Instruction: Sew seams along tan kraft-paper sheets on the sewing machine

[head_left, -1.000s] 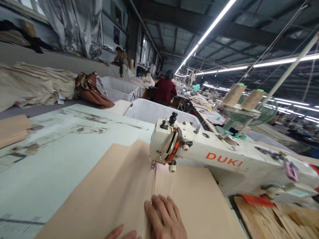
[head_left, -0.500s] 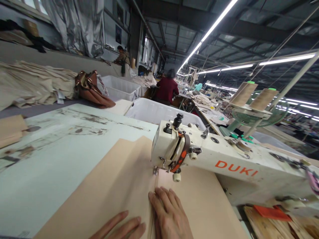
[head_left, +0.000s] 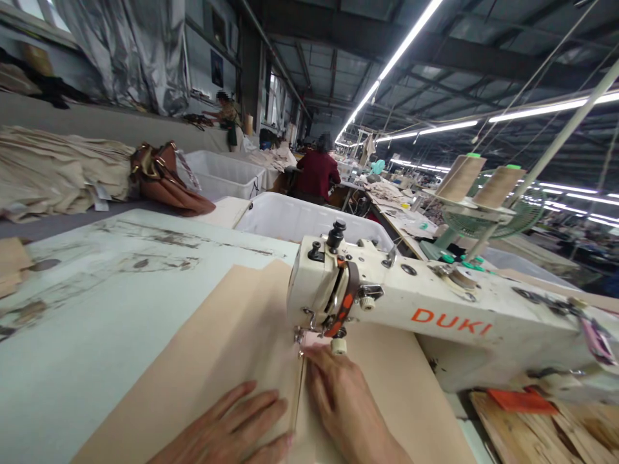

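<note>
A beige fabric panel (head_left: pixel 227 348) lies flat on the pale green table (head_left: pixel 97 309) and runs under the head of a white DUKI sewing machine (head_left: pixel 387 303). My left hand (head_left: pixel 232 425) rests flat on the fabric, fingers spread, left of a seam line. My right hand (head_left: pixel 343 406) presses on the fabric right of that line, its fingertips close under the needle area (head_left: pixel 302 338). Neither hand grips anything.
A white plastic bin (head_left: pixel 300 219) stands behind the machine, another (head_left: pixel 222 174) further back. A brown bag (head_left: pixel 164 180) and stacked cloth (head_left: pixel 53 171) lie at the far left. Thread cones (head_left: pixel 478 180) stand at right. Wooden scraps (head_left: pixel 546 425) lie at lower right. People work in the background.
Both hands have slid forward with the fabric toward the needle. My left hand has come more fully into view; my right fingertips now sit just under the machine head.
</note>
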The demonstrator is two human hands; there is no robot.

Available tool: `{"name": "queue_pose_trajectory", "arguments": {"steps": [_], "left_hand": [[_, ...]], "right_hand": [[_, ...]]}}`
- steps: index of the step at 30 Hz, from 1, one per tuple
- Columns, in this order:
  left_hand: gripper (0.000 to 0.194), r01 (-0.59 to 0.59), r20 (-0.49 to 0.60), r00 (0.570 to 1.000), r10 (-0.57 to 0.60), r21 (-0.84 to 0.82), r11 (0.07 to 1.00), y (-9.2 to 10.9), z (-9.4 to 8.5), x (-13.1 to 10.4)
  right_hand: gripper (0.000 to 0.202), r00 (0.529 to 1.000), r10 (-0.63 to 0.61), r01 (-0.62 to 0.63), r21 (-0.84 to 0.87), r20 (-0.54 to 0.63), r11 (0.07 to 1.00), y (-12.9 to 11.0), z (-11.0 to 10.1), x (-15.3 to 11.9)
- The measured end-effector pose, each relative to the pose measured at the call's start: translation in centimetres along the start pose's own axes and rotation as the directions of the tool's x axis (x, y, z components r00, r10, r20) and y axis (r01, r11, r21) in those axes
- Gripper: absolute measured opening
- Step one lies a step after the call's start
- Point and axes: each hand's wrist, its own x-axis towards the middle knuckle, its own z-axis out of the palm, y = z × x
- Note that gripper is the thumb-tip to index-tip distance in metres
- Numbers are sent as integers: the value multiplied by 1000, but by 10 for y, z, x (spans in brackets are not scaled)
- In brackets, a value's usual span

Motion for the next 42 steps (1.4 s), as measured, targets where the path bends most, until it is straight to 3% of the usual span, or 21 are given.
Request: {"name": "queue_pose_trajectory", "arguments": {"steps": [2, 5, 10, 19, 22, 26, 30, 38, 42], "left_hand": [[48, 19, 9, 1000, -18, -48, 999, 0, -5, 0], [71, 56, 3, 998, -56, -162, 985, 3, -15, 0], [78, 90, -1, 996, -93, -207, 974, 11, -30, -4], [92, 152, 90, 987, -131, -296, 943, 16, -28, -14], [90, 166, 76, 986, -150, -301, 939, 16, -28, -17], [88, 161, 49, 987, -154, -321, 933, 15, -28, -15], [83, 169, 86, 985, -148, -325, 931, 9, -31, -7], [93, 165, 64, 986, -154, -270, 948, -12, -20, 1], [86, 185, 126, 980, -156, -264, 947, -22, -17, 6]], "right_hand": [[23, 990, 122, -117, 68, -73, 991, 1, 0, 7], [8, 969, 154, -158, -2, -192, 987, 7, 8, 17], [9, 958, 145, -170, -81, -247, 982, 11, 22, 21], [17, 925, 226, -280, -146, -304, 949, 25, 34, 45], [17, 938, 194, -240, -136, -286, 961, 30, 27, 46], [13, 973, 94, -121, -116, -211, 986, 20, 14, 21], [28, 992, -3, -7, -81, -126, 997, 12, 11, 3], [42, 976, -8, 8, -1, -219, 1000, 20, 9, 3], [42, 968, -41, 47, 21, -246, 999, 20, 8, -1]]}}
